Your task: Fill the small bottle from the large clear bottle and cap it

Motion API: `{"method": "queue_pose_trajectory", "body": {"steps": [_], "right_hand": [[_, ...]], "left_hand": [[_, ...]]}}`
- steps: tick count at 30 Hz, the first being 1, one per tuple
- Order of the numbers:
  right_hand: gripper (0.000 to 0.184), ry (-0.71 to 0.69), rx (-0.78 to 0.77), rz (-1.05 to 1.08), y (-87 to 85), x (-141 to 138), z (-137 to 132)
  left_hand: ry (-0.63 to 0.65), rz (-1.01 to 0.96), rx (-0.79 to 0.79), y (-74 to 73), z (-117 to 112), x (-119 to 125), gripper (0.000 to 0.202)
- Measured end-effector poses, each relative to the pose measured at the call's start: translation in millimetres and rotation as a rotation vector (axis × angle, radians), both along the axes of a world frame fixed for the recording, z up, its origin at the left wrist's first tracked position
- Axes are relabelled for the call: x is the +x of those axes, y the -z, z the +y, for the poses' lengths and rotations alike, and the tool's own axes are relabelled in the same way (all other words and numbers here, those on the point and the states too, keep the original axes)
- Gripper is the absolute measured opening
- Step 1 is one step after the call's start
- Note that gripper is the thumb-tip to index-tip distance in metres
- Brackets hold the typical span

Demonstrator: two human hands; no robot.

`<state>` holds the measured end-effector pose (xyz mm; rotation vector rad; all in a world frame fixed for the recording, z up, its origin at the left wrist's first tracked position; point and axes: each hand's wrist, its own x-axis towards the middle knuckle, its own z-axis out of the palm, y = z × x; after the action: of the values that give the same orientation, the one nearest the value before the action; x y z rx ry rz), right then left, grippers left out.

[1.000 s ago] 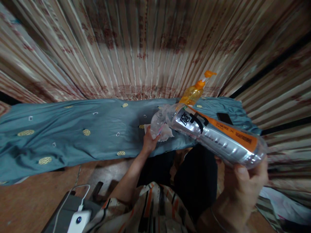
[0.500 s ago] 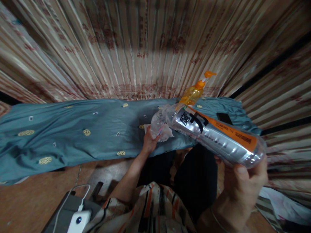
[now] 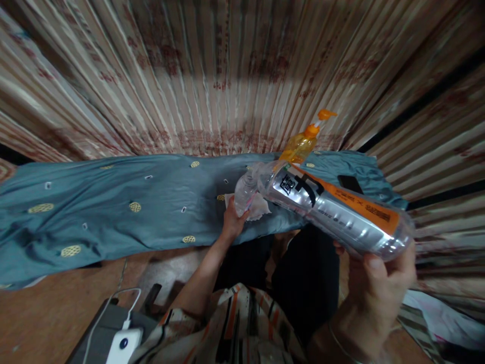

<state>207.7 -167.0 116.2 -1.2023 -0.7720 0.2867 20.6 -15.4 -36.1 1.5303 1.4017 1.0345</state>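
One large clear bottle [image 3: 337, 212] with a silver and orange label slants above the right part of the desk [image 3: 162, 182], its base toward the right hand [image 3: 384, 280] and its neck toward the left. The right hand is curled under and around the base end, thumb showing on the near side; most of its fingers are hidden behind the plastic. The left hand [image 3: 233, 221] is closed around a smaller clear vessel [image 3: 243, 194], whose outline is hard to make out because it is see-through. The bottle's neck meets the vessel's upper part, but whether the mouth sits inside it or only against it cannot be told, nor whether either holds liquid.

Beneath the vessel a white tissue [image 3: 261, 207] lies on the desk, partly covered by the left hand and the vessel. An amber pump bottle [image 3: 299, 147] stands behind, its foot partly hidden by the large bottle's shoulder. Farther right is a flat dark object [image 3: 350, 184], too dim to identify, its near edge close to the label. At the lower left, a white device [image 3: 124, 346] with a plugged-in cable [image 3: 132, 289] is cut off by the frame; at the lower right, a pale cloth [image 3: 435, 318] is cut off too.
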Motion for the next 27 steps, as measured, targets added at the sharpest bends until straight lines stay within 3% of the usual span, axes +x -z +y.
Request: {"method": "queue_pose_trajectory", "body": {"steps": [27], "right_hand": [[0.078, -0.037, 0.014, -0.010, 7.4, 8.8, 0.2]], "left_hand": [[-0.006, 0.017, 0.025, 0.8, 1.9, -0.6, 0.061]]}}
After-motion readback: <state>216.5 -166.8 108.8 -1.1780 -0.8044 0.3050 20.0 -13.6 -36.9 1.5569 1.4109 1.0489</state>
